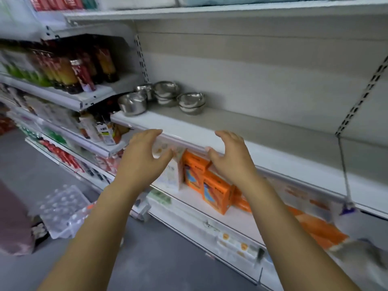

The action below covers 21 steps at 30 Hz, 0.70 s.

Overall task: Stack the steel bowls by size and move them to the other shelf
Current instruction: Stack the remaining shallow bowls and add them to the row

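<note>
Spanning the view, the white shelf [231, 127] carried the steel bowls [191, 102] clustered at its left end, some already nested. Left hand [144, 156] and right hand [228, 158] hovered empty by its front edge, fingers loosely spread, seemingly readied to reach.

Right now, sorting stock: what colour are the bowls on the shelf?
Shiny silver steel bowls, head view.

Blurred: bottle labels [80, 73]. Partly hidden behind right hand [231, 158]: orange boxes [217, 193].
</note>
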Available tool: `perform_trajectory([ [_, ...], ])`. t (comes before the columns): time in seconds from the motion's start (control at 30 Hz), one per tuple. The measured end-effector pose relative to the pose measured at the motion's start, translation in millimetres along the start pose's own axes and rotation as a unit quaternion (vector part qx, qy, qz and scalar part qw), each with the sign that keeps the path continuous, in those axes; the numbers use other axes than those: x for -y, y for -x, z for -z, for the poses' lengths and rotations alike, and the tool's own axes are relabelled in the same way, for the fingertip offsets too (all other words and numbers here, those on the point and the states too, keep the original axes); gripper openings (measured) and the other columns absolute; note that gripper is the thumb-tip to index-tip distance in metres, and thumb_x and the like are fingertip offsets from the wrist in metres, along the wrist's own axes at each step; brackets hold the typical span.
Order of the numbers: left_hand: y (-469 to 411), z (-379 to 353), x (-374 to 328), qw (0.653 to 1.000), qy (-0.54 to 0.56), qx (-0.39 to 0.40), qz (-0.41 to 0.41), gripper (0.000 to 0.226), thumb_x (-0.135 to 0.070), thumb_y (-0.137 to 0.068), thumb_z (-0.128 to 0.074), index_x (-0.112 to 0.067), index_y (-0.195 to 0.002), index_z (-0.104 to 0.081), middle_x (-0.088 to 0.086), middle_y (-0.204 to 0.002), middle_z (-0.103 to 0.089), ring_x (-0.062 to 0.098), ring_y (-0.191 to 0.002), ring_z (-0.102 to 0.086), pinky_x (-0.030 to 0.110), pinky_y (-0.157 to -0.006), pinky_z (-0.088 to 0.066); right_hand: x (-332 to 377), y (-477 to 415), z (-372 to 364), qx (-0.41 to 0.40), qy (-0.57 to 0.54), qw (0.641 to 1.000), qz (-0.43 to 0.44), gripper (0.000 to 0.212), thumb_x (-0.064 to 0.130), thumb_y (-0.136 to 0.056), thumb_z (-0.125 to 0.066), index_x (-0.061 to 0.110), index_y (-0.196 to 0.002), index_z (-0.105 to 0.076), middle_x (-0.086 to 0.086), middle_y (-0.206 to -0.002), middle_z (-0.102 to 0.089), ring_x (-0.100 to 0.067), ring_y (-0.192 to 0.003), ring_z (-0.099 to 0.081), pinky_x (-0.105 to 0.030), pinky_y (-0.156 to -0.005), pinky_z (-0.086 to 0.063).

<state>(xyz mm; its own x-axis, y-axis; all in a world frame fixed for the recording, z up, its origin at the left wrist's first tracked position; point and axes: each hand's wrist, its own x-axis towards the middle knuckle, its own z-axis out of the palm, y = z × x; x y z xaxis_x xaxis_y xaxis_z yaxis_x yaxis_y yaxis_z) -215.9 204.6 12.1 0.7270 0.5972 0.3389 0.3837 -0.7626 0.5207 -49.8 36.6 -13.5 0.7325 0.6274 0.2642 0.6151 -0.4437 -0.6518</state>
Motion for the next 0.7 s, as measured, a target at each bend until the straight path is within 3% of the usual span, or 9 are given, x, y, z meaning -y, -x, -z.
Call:
perform_trajectory([
  [0.07, -22.0, 6.1, 22.7, 1.0, -0.001, -0.003, 0.004, 0.059, -0.04, -0.095, -0.068, -0.016, -0.148, -0.054, 0.004, -0.143, -0.058, 0.021, -0.136, -0.046, 0.038, -0.108, -0.043, 8.8, -18.3, -16.4, 0.001, 0.003, 1.0, -0.017, 0.055, 0.032, -0.098, -0.067, 0.012, -0.147, -0.053, -0.007, -0.152, -0.052, -0.026, -0.145, -0.039, -0.03, -0.117, -0.028],
  [0.2, -62.9, 1.3, 58.1, 1.0, -0.006, 0.02, 0.006, 0.06, -0.042, -0.096, -0.067, -0.016, -0.148, -0.054, 0.005, -0.145, -0.058, 0.019, -0.136, -0.043, 0.031, -0.102, -0.037, 12.1, -53.4, -38.6, 0.013, 0.015, 0.999, -0.047, 0.056, 0.037, -0.099, -0.064, 0.013, -0.148, -0.051, -0.006, -0.153, -0.05, -0.025, -0.145, -0.038, -0.031, -0.115, -0.03],
  [0.43, -137.2, -38.1, 99.4, 0.997, 0.044, 0.014, 0.054, 0.054, -0.046, -0.097, -0.066, -0.013, -0.139, -0.062, 0.006, -0.147, -0.058, 0.024, -0.14, -0.048, 0.04, -0.113, -0.043, -0.4, -139.1, -70.2, 0.039, 0.002, 0.995, -0.093, 0.063, 0.041, -0.099, -0.064, 0.011, -0.151, -0.047, -0.008, -0.155, -0.049, -0.027, -0.14, -0.048, -0.033, -0.115, -0.037],
  [0.6, -184.2, -62.2, 109.2, 0.988, 0.085, 0.015, 0.124, 0.057, -0.05, -0.1, -0.06, -0.01, -0.141, -0.06, 0.008, -0.147, -0.058, 0.026, -0.133, -0.056, 0.043, -0.11, -0.046, 2.9, -201.6, -92.5, 0.036, -0.118, 0.97, -0.21, 0.068, 0.053, -0.096, -0.063, 0.013, -0.148, -0.043, -0.008, -0.145, -0.055, -0.028, -0.127, -0.058, -0.034, -0.098, -0.049],
  [0.7, -208.8, -73.8, 117.5, 0.982, 0.112, 0.022, 0.148, 0.057, -0.048, -0.101, -0.06, -0.009, -0.142, -0.058, 0.008, -0.145, -0.059, 0.025, -0.128, -0.059, 0.034, -0.104, -0.045, 2.9, -236.6, -101.3, 0.017, -0.141, 0.948, -0.284, 0.078, 0.066, -0.092, -0.058, 0.018, -0.15, -0.039, -0.006, -0.134, -0.063, -0.03, -0.116, -0.066, -0.033, -0.091, -0.053],
])
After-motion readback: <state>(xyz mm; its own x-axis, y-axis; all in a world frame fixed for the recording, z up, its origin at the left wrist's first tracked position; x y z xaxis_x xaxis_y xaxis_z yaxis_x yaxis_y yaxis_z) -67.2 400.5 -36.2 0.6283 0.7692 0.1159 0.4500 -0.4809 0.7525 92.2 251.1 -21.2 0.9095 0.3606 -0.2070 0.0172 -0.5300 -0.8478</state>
